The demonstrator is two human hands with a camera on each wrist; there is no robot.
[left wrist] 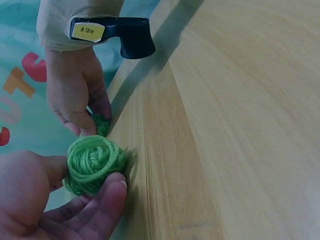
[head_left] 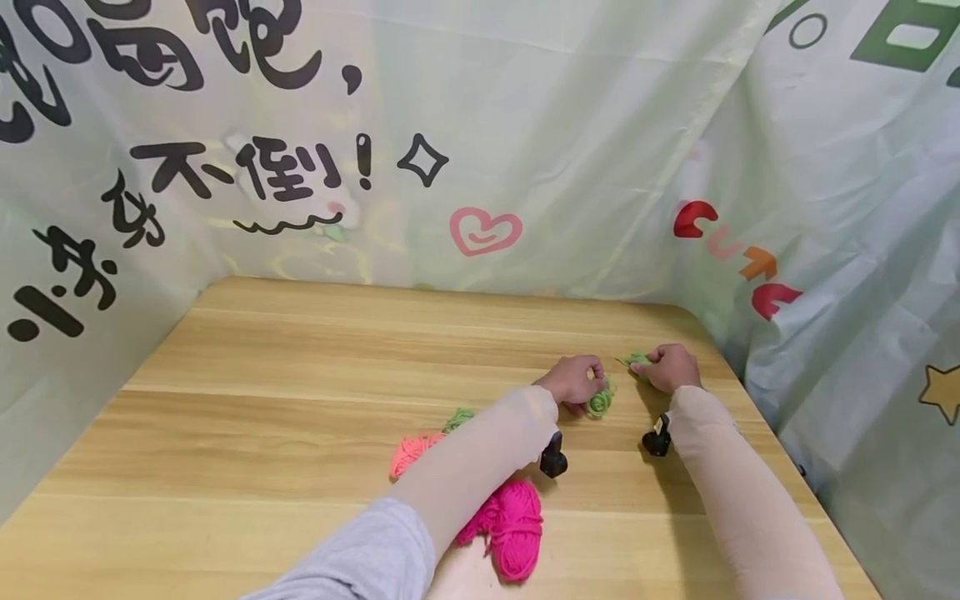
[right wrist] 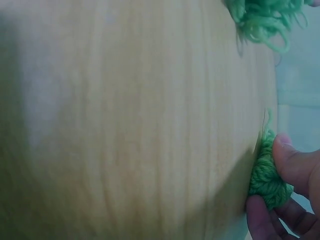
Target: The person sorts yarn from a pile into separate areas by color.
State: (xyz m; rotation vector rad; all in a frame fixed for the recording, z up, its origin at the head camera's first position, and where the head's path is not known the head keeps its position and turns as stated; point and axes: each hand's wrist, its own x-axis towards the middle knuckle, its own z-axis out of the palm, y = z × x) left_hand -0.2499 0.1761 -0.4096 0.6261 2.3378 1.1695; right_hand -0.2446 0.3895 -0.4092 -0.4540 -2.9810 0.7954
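Observation:
My left hand (head_left: 573,381) pinches a ball of green yarn (head_left: 601,400) over the right side of the table. In the left wrist view, the thumb and fingers sit on either side of this wound ball (left wrist: 95,162). Farther right, my right hand (head_left: 675,368) grips a smaller bundle of green yarn (head_left: 640,359). The right wrist view shows that bundle (right wrist: 270,182) between thumb and fingers, a short strand sticking out at its tip. Loose loops of the left hand's yarn (right wrist: 267,22) appear at the top of that view.
Bright pink yarn (head_left: 517,532) lies at the table's near edge, partly behind the left forearm. Coral yarn (head_left: 411,454) and another green yarn piece (head_left: 458,419) lie beyond that arm, partly covered. A printed curtain (head_left: 570,150) borders the wooden table (head_left: 300,350).

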